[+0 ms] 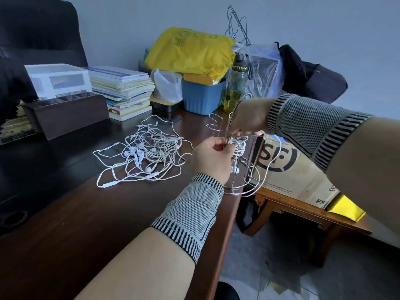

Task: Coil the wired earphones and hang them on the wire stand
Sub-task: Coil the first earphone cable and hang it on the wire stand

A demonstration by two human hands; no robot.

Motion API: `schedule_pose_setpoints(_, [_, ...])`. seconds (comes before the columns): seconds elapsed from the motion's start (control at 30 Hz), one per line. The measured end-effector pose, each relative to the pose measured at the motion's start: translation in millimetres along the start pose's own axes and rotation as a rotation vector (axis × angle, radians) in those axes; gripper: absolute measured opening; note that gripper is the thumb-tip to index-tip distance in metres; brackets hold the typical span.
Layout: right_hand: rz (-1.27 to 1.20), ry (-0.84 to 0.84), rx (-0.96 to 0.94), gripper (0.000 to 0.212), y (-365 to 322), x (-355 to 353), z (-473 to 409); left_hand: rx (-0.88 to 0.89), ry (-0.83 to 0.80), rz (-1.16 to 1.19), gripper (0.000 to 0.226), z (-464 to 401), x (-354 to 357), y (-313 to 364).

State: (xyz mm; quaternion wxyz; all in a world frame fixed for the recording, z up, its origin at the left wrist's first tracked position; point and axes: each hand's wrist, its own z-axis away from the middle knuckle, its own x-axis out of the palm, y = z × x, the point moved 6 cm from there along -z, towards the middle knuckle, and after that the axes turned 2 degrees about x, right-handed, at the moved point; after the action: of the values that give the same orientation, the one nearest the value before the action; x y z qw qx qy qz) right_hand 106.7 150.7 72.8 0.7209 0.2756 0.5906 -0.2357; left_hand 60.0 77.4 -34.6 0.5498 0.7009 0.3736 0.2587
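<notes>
- The step in hand looked like hanging: one wound-up bundle of white earphones [239,146] was up at a hook of the wire stand [234,187], which stood at the right edge of the dark desk [108,213].
- The left hand [213,158] had its fingers curled in and pinched the bundle at the top, right by the hook.
- The right hand [249,121] came in from above and its fingertips pinched at the same spot. I could not tell if they held the cord, the thin wire of the stand, or both.
- A loose loop of cord [272,165] hung down to the right of the bundle and swung out past the desk edge, in front of a cardboard box [287,169].
- A big tangled pile of earphones [147,154] lay flat on the desk, to the left of the hands and apart from them.
- I think the job was only just begun, since so many cords were not yet wound.
- Next, the bundle needed to sit snug over the hook so it would not slip off, and the loose loop needed tucking in.
- After that, one cord had to be teased gently out of the pile, or the knots could pull tight.
</notes>
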Motion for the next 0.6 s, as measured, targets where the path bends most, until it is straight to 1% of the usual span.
schedule_pose_setpoints(0.07, [-0.085,0.009,0.004,0.029,2.1,-0.6,1.9,0.001,0.014,0.01,0.01,-0.3,0.7,-1.5])
schedule_pose_setpoints(0.23, [-0.18,0.004,-0.034,0.037,-2.5,-0.3,20.9,-0.004,0.041,0.079,0.022,0.8,0.7,-2.6])
schedule_pose_setpoints(0.3, [-0.178,0.006,-0.034,0.036,-3.0,-0.2,24.6,0.014,0.027,0.077,0.018,0.8,1.0,-3.9])
schedule_pose_setpoints(0.4, [-0.139,0.027,-0.039,0.025,-5.6,0.3,30.6,0.022,0.011,0.066,0.007,0.8,1.0,-3.9])
schedule_pose_setpoints(0.5, [-0.092,0.131,-0.024,0.028,-8.5,-1.8,41.5,0.028,0.026,0.041,0.012,-1.3,-1.1,-4.2])
schedule_pose_setpoints(0.6, [0.012,0.351,-0.019,0.024,-14.2,-10.2,57.7,0.021,0.035,0.016,0.012,-3.6,-1.9,-5.0])
